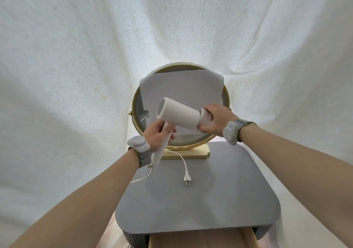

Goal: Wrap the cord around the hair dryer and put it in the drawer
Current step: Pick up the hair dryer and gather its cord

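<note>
Both hands hold the white plastic hair dryer [176, 116] above the grey table [219, 200]: my left hand [157, 135] grips its handle, my right hand [214, 118] pinches the nozzle. Its loose white cord [184, 160] trails onto the table, plug [186, 180] lying free. I should wind it snugly round the handle, then lower everything into the open wooden drawer [204, 239] under the table's near edge.

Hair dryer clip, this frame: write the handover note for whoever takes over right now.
Left hand: grips the handle of the white plastic hair dryer, held up in front of the round gold-framed mirror.
Right hand: holds the dryer's rear end.
White cord: unwrapped, trailing from the handle base, with its plug lying on the grey tabletop.
Wooden drawer: already open at the table's front.
Done: dryer picked up.
Left: wrap the cord, put the dryer in the drawer.
</note>
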A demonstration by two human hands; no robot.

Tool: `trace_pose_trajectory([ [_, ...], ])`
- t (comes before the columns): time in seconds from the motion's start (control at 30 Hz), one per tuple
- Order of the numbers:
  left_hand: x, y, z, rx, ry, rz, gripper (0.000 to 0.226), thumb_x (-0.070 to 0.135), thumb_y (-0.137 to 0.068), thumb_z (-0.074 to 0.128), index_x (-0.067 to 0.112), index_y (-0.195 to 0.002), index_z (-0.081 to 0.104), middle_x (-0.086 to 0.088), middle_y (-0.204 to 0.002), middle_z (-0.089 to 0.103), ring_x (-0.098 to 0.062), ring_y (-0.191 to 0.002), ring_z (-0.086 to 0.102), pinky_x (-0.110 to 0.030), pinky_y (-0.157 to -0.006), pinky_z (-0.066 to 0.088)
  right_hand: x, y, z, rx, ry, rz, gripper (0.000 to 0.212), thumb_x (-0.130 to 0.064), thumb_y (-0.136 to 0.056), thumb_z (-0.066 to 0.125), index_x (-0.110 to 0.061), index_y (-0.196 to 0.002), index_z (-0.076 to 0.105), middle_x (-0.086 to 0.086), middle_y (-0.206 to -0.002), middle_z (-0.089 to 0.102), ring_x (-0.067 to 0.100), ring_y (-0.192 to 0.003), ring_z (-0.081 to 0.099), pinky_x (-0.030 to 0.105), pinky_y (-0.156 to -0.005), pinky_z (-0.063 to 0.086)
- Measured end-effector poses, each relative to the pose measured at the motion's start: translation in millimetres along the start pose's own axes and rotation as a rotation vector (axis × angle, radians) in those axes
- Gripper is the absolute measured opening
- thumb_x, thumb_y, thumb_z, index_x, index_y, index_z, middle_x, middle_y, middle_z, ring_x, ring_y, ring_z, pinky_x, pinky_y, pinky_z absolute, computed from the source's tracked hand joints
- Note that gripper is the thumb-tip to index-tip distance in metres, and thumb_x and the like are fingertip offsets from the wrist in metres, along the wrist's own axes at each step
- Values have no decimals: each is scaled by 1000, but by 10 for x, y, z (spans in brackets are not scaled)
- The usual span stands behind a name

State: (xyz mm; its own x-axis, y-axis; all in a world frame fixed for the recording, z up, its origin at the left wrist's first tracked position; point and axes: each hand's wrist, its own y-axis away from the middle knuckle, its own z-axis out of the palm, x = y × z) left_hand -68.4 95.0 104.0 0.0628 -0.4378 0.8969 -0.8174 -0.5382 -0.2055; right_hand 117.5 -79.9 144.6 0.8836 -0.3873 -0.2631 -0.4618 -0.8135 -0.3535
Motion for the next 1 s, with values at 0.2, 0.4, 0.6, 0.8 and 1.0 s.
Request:
trace_pose_trajectory([
  [0.2,-2,3,9,16,97,-28,38,41,-101,52,6,-111,64,-2,-89,70,-8,-64,69,-26,-63,61,-63,-25,62,14,-43,-78,65,-58,-70,75,-23,-120,53,-8,-102,53,15,-88,52,24,-72,44],
  [0.4,-16,-16,-24,3,165,-45,43,42,-103,47,3,-116,58,-7,-88,66,-15,-62,67,-33,-61,61,-103,-63,98,27,-69,-94,69,-61,-73,71,-24,-127,49,-5,-113,56,14,-93,54,30,-81,54],
  [0.6,-3,-40,-15,-5,258,-84,44,46,-105,40,7,-112,57,-8,-82,61,-17,-59,58,-31,-55,55,-236,-93,124,73,-178,-84,63,-58,-86,60,-19,-132,42,0,-122,53,12,-95,50,22,-77,45],
  [0.8,62,-34,27,33,232,-96,44,48,-106,35,10,-101,56,-7,-75,58,-15,-53,56,-29,-50,55,-293,-143,130,54,-200,-75,60,-56,-91,54,-17,-133,36,2,-121,49,14,-93,52,14,-67,42],
  [1.0,59,-52,-13,36,153,-97,47,52,-104,34,10,-98,57,-6,-72,59,-15,-51,58,-28,-49,55,-307,-189,107,53,-175,-77,59,-57,-91,52,-17,-132,37,-1,-117,48,14,-93,53,19,-69,44],
])
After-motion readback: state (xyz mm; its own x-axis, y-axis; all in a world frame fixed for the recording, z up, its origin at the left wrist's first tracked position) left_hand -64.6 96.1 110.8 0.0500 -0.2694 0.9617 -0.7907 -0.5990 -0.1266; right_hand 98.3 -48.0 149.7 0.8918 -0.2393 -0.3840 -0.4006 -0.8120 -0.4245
